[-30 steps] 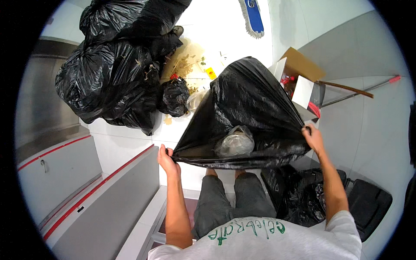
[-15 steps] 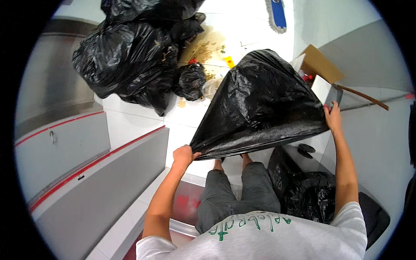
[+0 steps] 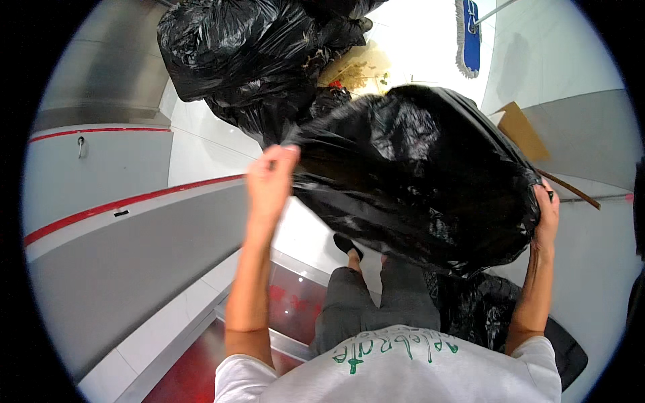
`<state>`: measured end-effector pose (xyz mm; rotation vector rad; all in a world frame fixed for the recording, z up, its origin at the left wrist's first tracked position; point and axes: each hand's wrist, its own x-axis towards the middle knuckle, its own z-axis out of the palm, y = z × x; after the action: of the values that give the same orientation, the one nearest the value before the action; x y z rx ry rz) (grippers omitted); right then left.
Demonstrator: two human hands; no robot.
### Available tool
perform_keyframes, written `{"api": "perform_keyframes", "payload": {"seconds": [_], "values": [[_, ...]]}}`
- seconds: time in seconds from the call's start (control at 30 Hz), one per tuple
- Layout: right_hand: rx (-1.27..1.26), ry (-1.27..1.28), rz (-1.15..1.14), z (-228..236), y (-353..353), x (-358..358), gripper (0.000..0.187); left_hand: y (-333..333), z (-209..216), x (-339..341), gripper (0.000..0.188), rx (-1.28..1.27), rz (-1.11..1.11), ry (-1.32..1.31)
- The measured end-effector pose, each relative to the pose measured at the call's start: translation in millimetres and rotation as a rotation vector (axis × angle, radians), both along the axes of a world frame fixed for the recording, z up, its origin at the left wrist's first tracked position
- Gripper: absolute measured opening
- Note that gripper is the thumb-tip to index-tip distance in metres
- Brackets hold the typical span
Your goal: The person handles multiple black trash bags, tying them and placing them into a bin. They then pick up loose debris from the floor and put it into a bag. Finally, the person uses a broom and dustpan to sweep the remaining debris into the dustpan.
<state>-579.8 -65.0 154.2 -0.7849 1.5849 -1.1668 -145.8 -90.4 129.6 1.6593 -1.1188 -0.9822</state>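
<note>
Your step in hand, as far as I can judge, is holding and spreading the big, glossy black plastic bag (image 3: 430, 181) between both hands. It hangs across the centre and right of the frame, above your feet and the dark grey shorts (image 3: 363, 302). Your left hand (image 3: 270, 176), left of centre, is blurred, but its fingers look closed on the bag's left edge. Your right hand (image 3: 547, 209), at the right of the frame, is curled around the bag's right edge.

The next move seems to call for a firm pinch at both edges and even tension, as the film looks thin enough to stretch or tear; it also calls for clearance from the heaped black plastic bags (image 3: 235, 57) at upper left, which the bag overlaps in view.

The bag looks wide, loose and creased, taut near your hands and sagging along its lower edge. Bright crinkled highlights show on its upper middle, with smaller glints toward the lower right. A darker fold runs in from the left; I cannot tell what it holds.
</note>
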Motion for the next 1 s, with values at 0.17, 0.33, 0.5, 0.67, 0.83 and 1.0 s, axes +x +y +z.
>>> {"api": "perform_keyframes", "payload": {"seconds": [0.17, 0.33, 0.5, 0.67, 0.83, 1.0], "values": [[-0.092, -0.03, 0.196, 64.4, 36.8, 92.2, 0.026, 38.3, 104.0, 89.7, 0.02, -0.077, 0.274, 0.005], [-0.261, -0.021, 0.945, 94.6, 69.8, 185.5, 0.019, 104.5, 106.9, 165.4, 0.026, 0.09, 0.413, -0.089], [0.01, -0.274, 0.796, 38.8, 117.5, 240.6, 0.021, 135.3, 80.8, 211.2, 0.026, 0.153, 0.472, -0.204], [0.044, -0.295, 0.637, -62.0, 130.4, 314.1, 0.032, 154.4, -10.9, 297.7, 0.029, 0.244, 0.38, -0.474], [0.384, -0.075, 0.76, -226.8, 179.5, 382.7, 0.036, 198.1, -162.0, 354.2, 0.035, 0.763, 0.151, -0.832], [0.434, -0.018, 0.858, -217.3, 165.1, 399.4, 0.04, 226.4, -203.7, 354.2, 0.027, 0.47, 0.25, -0.844]]}}
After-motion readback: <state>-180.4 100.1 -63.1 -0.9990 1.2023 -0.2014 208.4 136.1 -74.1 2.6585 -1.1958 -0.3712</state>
